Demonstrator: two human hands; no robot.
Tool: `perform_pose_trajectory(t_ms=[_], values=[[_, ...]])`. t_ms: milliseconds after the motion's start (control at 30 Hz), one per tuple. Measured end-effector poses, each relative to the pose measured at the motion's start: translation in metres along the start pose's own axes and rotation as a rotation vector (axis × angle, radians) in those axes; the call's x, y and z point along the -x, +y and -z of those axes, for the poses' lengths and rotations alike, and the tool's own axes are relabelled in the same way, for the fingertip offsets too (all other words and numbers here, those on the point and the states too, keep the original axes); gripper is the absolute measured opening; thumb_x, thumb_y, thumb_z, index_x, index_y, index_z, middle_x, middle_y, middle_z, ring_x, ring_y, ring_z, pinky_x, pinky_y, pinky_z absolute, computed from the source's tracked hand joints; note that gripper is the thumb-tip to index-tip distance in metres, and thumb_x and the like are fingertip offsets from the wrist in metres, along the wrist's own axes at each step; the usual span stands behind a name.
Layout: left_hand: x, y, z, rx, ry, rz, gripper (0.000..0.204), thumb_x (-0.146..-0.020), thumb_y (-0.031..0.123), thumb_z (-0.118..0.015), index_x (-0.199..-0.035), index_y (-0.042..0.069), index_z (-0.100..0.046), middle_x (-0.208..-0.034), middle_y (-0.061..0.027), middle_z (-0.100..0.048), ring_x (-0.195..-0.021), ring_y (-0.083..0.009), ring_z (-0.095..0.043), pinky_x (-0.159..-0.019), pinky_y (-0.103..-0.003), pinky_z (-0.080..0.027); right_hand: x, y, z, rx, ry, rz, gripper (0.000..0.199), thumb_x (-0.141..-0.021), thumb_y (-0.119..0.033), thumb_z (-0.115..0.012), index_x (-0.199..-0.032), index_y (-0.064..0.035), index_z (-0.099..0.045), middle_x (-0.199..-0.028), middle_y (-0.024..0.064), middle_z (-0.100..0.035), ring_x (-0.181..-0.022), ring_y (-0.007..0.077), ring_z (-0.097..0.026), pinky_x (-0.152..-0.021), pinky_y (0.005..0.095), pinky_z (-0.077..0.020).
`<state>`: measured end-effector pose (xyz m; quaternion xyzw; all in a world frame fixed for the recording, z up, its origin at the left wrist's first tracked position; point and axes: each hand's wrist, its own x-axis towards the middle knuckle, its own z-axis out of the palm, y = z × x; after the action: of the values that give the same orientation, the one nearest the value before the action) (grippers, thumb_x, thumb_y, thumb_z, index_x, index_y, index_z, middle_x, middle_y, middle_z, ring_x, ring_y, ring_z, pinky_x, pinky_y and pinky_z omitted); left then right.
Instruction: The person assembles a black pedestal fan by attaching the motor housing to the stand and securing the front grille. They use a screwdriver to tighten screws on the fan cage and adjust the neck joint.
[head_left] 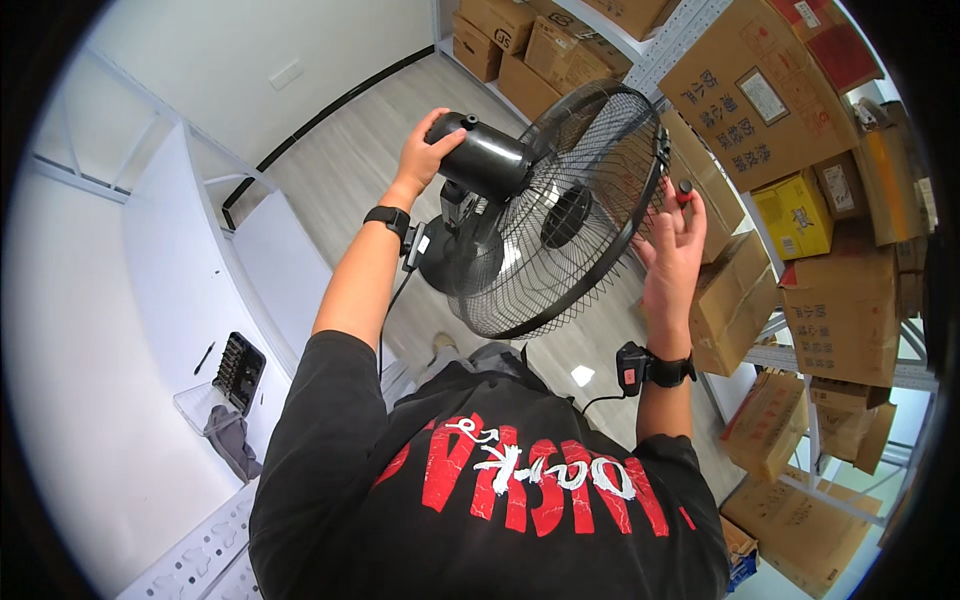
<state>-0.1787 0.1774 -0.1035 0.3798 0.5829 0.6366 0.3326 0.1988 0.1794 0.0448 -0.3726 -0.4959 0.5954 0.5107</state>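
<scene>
Fan [567, 217] was gripped at its motor [492, 162] by the left hand [424, 152], fingers curled; a tool [684, 190] was held by the right hand [675, 252], in fingertips, beside the cage [600, 272].

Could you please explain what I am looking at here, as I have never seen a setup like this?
Of course. There is no robot, just a person's bare hands. The picture comes from the left of two wide fisheye cameras worn on the head, looking down, which is why straight edges bend. The left hand holds the back of a black fan's motor housing. The right hand is beside the wire grille, with a small red-and-black object between its fingers. On the white table at left lie a black case of small pieces and a grey cloth. Cardboard boxes fill the shelves at right.
</scene>
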Motion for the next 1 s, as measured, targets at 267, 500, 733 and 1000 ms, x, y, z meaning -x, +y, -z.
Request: perform_pose_trajectory(t_ms=[267,500,733,1000], values=[[0.005,-0.001,0.007,0.172,0.093,0.045,0.043,-0.091,0.031,-0.080,-0.126,0.008,-0.069,-0.114,-0.0014,-0.069,-0.107,-0.0139,-0.062,-0.097,-0.028,-0.048,-0.037,-0.017,-0.044,0.107,-0.162,0.164,0.091,-0.085,-0.013,-0.088,-0.155,-0.0063,-0.031,-0.156,0.0142,-0.045,-0.140,0.0253,-0.049,-0.116,0.0408,-0.0409],[-0.014,0.000,0.014,0.284,0.043,0.169,0.042,-0.094,0.033,-0.077,-0.128,0.009,-0.070,-0.113,-0.0018,-0.070,-0.105,-0.0133,-0.064,-0.093,-0.028,-0.049,-0.049,-0.035,-0.070,0.325,-0.152,0.206,0.092,-0.079,-0.026,-0.093,-0.147,-0.0041,-0.036,-0.137,0.0101,-0.058,-0.127,0.0216,-0.058,-0.110,0.0405,-0.0436],[-0.018,-0.029,0.029,0.478,0.040,0.399,0.047,-0.098,0.032,-0.073,-0.134,0.003,-0.066,-0.122,-0.0053,-0.071,-0.111,-0.0164,-0.066,-0.095,-0.031,-0.053,-0.069,-0.033,-0.102,0.389,-0.222,0.302,0.091,-0.079,-0.035,-0.094,-0.144,-0.0016,-0.039,-0.134,0.0152,-0.059,-0.124,0.0250,-0.058,-0.108,0.0371,-0.0442],[0.003,-0.024,0.035,0.494,0.060,0.216,0.059,-0.105,0.046,-0.061,-0.151,0.010,-0.051,-0.144,-0.0090,-0.061,-0.133,-0.0211,-0.056,-0.113,-0.039,-0.043,-0.064,-0.020,-0.070,0.231,-0.279,0.120,0.089,-0.085,-0.018,-0.086,-0.154,-0.0070,-0.030,-0.155,0.0153,-0.046,-0.144,0.0277,-0.045,-0.110,0.0418,-0.0477]])
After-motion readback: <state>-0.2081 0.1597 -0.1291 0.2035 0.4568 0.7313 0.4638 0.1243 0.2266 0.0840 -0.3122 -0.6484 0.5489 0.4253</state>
